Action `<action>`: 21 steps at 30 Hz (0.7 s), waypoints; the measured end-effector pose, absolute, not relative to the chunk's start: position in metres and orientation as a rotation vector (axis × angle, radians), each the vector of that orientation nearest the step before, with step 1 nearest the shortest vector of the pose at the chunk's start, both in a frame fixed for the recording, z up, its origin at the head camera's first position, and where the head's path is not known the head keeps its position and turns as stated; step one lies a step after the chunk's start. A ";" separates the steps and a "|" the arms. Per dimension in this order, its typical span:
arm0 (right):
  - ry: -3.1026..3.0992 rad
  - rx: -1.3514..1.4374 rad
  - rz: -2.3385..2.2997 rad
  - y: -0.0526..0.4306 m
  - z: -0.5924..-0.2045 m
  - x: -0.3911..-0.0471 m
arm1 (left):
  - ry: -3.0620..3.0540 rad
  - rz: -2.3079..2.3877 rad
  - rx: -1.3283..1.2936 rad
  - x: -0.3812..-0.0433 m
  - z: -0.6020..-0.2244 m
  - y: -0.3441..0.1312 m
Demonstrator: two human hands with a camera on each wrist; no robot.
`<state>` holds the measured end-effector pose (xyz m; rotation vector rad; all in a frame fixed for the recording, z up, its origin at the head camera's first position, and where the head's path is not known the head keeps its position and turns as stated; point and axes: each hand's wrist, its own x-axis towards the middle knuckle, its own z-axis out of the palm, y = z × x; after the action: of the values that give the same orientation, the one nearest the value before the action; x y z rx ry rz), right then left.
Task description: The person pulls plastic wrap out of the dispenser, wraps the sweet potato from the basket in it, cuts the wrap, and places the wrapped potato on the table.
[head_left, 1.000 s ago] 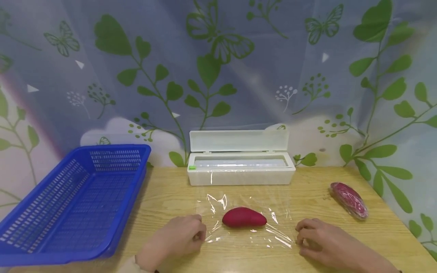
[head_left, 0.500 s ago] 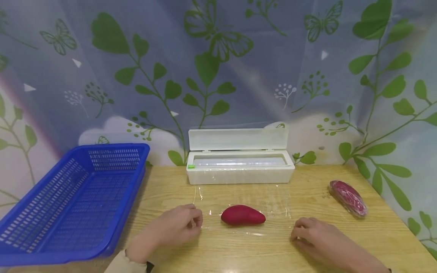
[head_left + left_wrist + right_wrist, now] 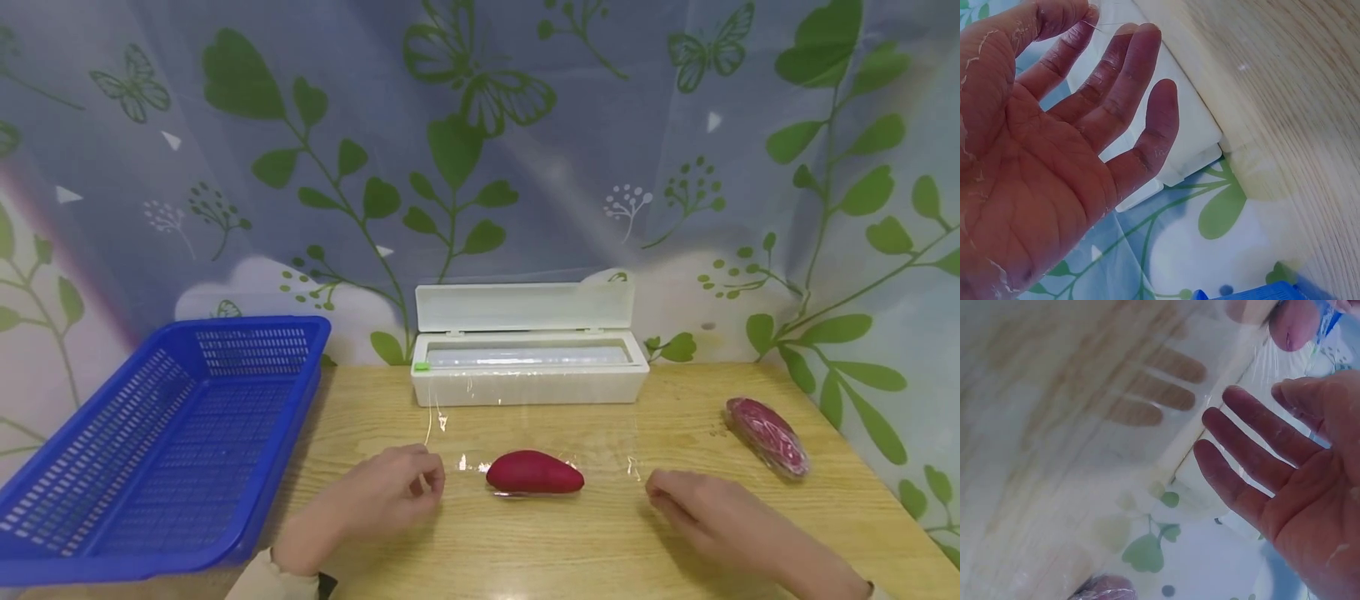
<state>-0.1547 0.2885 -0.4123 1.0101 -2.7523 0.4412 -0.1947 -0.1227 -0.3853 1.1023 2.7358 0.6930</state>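
Note:
A dark red sweet potato (image 3: 534, 472) lies on clear cling film (image 3: 462, 463) on the table. The film runs from a white dispenser box (image 3: 529, 387), whose lid stands up. To the left of the sweet potato, my left hand (image 3: 375, 498) pinches the film's edge between thumb and index finger; its other fingers are loosely bent in the left wrist view. My right hand (image 3: 723, 518), on the other side, pinches the film with thumb and forefinger, the remaining fingers extended in the right wrist view. The film's exact outline is hard to see.
A blue plastic basket (image 3: 262, 467) stands on the left. A film-wrapped sweet potato (image 3: 767, 437) lies at the right of the wooden table (image 3: 540, 558). Behind the box hangs a patterned cloth (image 3: 525, 167). A green slider (image 3: 422, 367) sits at the box's left end.
The wrinkled film in front of the sweet potato has been pulled up off the table; its glints now show beside and behind the sweet potato. Both hands have shifted slightly.

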 end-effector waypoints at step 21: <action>-2.787 0.870 0.491 0.288 -0.407 -0.186 | 2.832 0.808 0.919 -0.222 -0.385 -0.117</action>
<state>-0.1859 0.2880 -0.4069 0.8696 -2.7874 0.4910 -0.2217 -0.1175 -0.3852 0.9186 2.8317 0.8077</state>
